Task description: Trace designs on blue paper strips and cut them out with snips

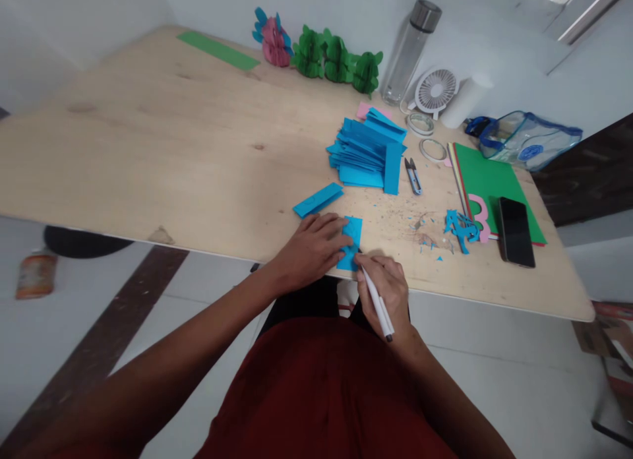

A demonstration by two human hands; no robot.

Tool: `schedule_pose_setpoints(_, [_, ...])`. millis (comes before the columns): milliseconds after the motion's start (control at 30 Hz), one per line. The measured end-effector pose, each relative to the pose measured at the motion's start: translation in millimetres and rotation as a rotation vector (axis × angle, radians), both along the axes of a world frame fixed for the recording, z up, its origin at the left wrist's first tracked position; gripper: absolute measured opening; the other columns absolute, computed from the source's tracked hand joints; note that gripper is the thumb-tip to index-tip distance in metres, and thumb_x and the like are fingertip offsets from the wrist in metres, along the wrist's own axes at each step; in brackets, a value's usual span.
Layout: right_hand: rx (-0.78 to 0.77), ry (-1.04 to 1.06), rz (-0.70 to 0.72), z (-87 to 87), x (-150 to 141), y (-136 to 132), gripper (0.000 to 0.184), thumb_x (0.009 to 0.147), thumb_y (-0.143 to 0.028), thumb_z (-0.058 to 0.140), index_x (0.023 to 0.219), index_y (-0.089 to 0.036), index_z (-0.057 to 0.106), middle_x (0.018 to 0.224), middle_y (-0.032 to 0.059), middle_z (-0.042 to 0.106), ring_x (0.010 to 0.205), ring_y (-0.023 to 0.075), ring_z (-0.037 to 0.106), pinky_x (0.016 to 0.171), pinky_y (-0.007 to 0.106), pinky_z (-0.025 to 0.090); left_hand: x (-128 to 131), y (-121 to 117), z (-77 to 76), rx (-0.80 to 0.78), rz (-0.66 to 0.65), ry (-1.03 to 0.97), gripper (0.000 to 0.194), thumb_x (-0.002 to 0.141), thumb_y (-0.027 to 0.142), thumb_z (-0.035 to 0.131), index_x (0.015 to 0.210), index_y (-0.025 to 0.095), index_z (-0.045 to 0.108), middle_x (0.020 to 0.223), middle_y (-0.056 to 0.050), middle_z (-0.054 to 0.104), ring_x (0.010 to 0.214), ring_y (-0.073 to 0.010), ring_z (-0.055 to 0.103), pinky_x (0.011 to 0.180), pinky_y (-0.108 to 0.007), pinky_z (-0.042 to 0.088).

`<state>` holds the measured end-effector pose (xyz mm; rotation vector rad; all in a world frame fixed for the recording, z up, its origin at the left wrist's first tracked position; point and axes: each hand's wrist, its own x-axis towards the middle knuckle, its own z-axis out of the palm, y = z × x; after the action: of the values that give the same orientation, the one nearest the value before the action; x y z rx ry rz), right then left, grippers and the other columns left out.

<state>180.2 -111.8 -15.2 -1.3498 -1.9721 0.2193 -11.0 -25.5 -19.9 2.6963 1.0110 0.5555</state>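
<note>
In the head view, a small blue paper strip [354, 229] lies at the table's front edge. My left hand [310, 249] rests flat on its left side, fingers stretched out and partly covering it. A white pen [376, 301] is gripped in my right hand [390, 284], its tip end down at the strip's right side and its dark rear end toward me. Just beyond my left fingers lies a folded blue paper piece [319, 200] with a faint drawn line. Farther off sits a pile of folded blue papers [359, 149].
Thread snips [413, 177] lie right of the pile. Blue scraps [462, 229], a phone [515, 231] and green sheets [487, 175] are at the right. Green paper figures [336, 60], a glass bottle [408, 57], a small fan [436, 90] and tape rolls [432, 150] stand toward the wall.
</note>
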Motion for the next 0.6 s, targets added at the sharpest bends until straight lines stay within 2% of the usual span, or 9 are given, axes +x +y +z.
schedule_pose_setpoints(233, [0.026, -0.02, -0.011, 1.6, -0.3, 0.6, 0.032, 0.093, -0.014, 0.053, 0.122, -0.021, 0.065, 0.099, 0.0092, 0.075, 0.098, 0.0272, 0.066, 0.084, 0.045, 0.05, -8.4, 5.8, -4.5, 0.053, -0.053, 0.031, 0.025, 0.095, 0.025, 0.051, 0.115, 0.024, 0.065, 0.14, -0.012, 0.056, 0.133, -0.0309, 0.044, 0.106, -0.05, 0.035])
schedule_pose_setpoints(400, [-0.067, 0.207, -0.031, 14.7, -2.5, -1.0, 0.025, 0.094, -0.017, 0.052, 0.113, -0.024, 0.067, 0.099, 0.0068, 0.074, 0.089, 0.0241, 0.067, 0.079, 0.042, 0.052, -8.6, 5.4, -4.2, 0.045, -0.045, 0.035, 0.024, 0.095, 0.026, 0.052, 0.115, 0.024, 0.065, 0.14, -0.011, 0.056, 0.134, -0.0303, 0.044, 0.106, -0.049, 0.035])
schedule_pose_setpoints(467, [-0.098, 0.293, -0.057, 17.3, -5.5, -2.6, 0.021, 0.094, -0.02, 0.052, 0.106, -0.024, 0.069, 0.093, 0.0055, 0.074, 0.083, 0.0227, 0.068, 0.075, 0.041, 0.053, -8.5, 5.4, -3.5, 0.032, -0.043, 0.033, 0.024, 0.094, 0.026, 0.052, 0.114, 0.024, 0.065, 0.14, -0.011, 0.056, 0.134, -0.0306, 0.044, 0.106, -0.049, 0.035])
schedule_pose_setpoints(600, [-0.157, 0.33, -0.148, 15.6, -14.0, -4.8, 0.01, 0.089, -0.024, 0.057, 0.092, -0.024, 0.067, 0.081, 0.003, 0.071, 0.077, 0.0215, 0.067, 0.071, 0.038, 0.054, -8.8, 5.5, -3.4, 0.028, -0.046, 0.005, 0.024, 0.094, 0.026, 0.052, 0.114, 0.024, 0.065, 0.14, -0.011, 0.056, 0.134, -0.031, 0.044, 0.106, -0.05, 0.035])
